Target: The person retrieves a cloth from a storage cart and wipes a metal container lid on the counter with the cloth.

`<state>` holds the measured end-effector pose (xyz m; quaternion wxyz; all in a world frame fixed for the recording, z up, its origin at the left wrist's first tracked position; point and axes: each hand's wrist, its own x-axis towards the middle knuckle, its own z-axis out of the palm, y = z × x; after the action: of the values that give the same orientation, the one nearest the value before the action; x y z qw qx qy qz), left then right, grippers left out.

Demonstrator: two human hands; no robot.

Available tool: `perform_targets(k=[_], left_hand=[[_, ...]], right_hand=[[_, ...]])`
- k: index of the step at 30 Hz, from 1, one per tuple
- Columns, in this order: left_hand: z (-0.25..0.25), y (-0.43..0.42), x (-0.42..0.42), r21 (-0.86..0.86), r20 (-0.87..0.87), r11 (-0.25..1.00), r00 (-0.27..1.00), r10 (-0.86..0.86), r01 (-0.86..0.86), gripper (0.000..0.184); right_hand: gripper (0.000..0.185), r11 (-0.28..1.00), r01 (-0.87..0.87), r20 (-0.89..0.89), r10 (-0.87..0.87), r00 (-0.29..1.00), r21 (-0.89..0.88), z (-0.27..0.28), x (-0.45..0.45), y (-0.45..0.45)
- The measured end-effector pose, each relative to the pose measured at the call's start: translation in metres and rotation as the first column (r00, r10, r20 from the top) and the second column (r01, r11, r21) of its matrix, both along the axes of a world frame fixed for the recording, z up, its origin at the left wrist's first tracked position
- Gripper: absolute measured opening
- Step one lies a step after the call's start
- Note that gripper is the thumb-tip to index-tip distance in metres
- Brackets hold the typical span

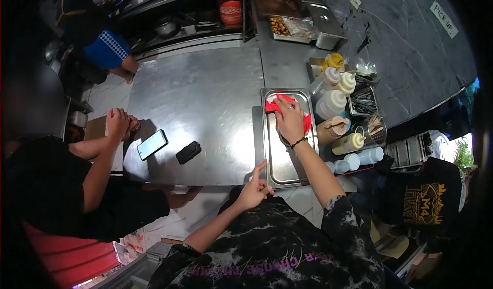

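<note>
A shallow rectangular metal tray point(281, 172) lies on the steel counter in front of me. Inside its far end, my right hand point(290, 120) presses down on a red cloth point(307, 123), which shows on both sides of the fingers. A ring and a dark beaded bracelet are on that hand. My left hand point(255, 187) is at the tray's near left corner, index finger stretched out along the edge and the other fingers curled, with nothing seen in it.
Sauce bottles point(331, 104) and cups point(352, 161) stand right of the tray. A phone point(152, 144) and a black case point(188, 152) lie on the steel table point(205, 78). A seated person's hands point(119, 124) are at left; another person point(105, 45) stands behind.
</note>
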<state>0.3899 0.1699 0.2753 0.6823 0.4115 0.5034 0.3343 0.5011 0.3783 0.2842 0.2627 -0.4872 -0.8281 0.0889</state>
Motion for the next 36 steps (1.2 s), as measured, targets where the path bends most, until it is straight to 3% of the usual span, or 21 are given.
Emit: perform_targets(k=[4, 7, 11, 13, 14, 15, 17, 18, 22, 27, 29, 30, 34, 36], left_hand=[[-0.002, -0.001, 0.0, -0.061, 0.033, 0.998, 0.999, 0.026, -0.024, 0.077], [-0.002, -0.004, 0.001, 0.042, -0.009, 0.996, 0.997, 0.083, -0.083, 0.076], [-0.011, -0.004, -0.018, 0.104, -0.095, 0.994, 0.995, 0.028, -0.018, 0.079], [-0.045, -0.001, -0.036, 0.224, -0.026, 0.957, 0.98, 0.196, -0.185, 0.079], [-0.038, 0.003, -0.059, 0.135, 0.13, 0.949, 0.955, 0.268, -0.285, 0.079], [-0.03, 0.005, -0.082, 0.121, -0.022, 0.927, 0.932, 0.361, -0.356, 0.075], [-0.032, 0.012, -0.122, 0.122, -0.005, 0.751, 0.756, 0.655, -0.649, 0.063], [-0.035, 0.012, -0.14, 0.131, -0.026, 0.66, 0.663, 0.748, -0.74, 0.053], [-0.003, 0.007, -0.164, 0.197, -0.01, 0.476, 0.483, 0.875, -0.857, 0.045], [-0.001, -0.009, -0.145, 0.199, 0.075, 0.458, 0.479, 0.874, -0.866, 0.047], [0.0, -0.019, -0.141, 0.173, 0.087, 0.425, 0.443, 0.892, -0.889, 0.046], [0.001, -0.025, -0.144, 0.192, 0.091, 0.403, 0.425, 0.901, -0.895, 0.046], [0.005, -0.057, -0.156, 0.184, 0.059, 0.34, 0.356, 0.933, -0.922, 0.046], [0.003, -0.075, -0.163, 0.186, 0.086, 0.274, 0.293, 0.952, -0.944, 0.046]], right_hand=[[0.04, 0.976, -0.209, 0.007, 0.21, 0.978, -0.067, 0.006, 0.002, -0.019], [0.042, 0.913, -0.376, 0.012, 0.382, 0.924, -0.16, 0.017, 0.014, -0.044], [0.039, 0.875, -0.423, -0.175, 0.39, 0.904, -0.234, 0.024, 0.028, -0.08], [0.032, 0.736, -0.426, -0.649, -0.023, 0.761, -0.526, 0.013, 0.034, -0.093], [0.033, 0.583, -0.481, -0.739, -0.362, 0.569, -0.655, 0.015, 0.036, -0.097], [0.036, 0.482, -0.714, -0.806, -0.559, 0.197, -0.508, 0.018, 0.034, -0.1], [0.042, 0.397, -0.83, -0.634, -0.77, -0.068, -0.393, 0.059, 0.017, -0.106], [0.042, 0.377, -0.854, -0.589, -0.801, -0.106, -0.359, 0.068, 0.013, -0.107], [0.042, 0.328, -0.903, -0.619, -0.78, -0.093, -0.277, 0.07, 0.002, -0.114], [0.043, 0.283, -0.937, -0.705, -0.707, -0.061, -0.203, 0.071, -0.019, -0.118], [0.042, 0.328, -0.888, -0.583, -0.808, -0.087, -0.321, 0.083, -0.033, -0.117], [0.041, 0.26, -0.919, -0.658, -0.753, 0.0, -0.297, 0.08, -0.036, -0.112], [0.04, 0.156, -0.974, -0.803, -0.595, 0.038, -0.162, 0.092, -0.05, -0.112], [0.045, -0.046, -0.999, -0.741, -0.67, 0.044, -0.018, 0.076, -0.065, -0.098]])
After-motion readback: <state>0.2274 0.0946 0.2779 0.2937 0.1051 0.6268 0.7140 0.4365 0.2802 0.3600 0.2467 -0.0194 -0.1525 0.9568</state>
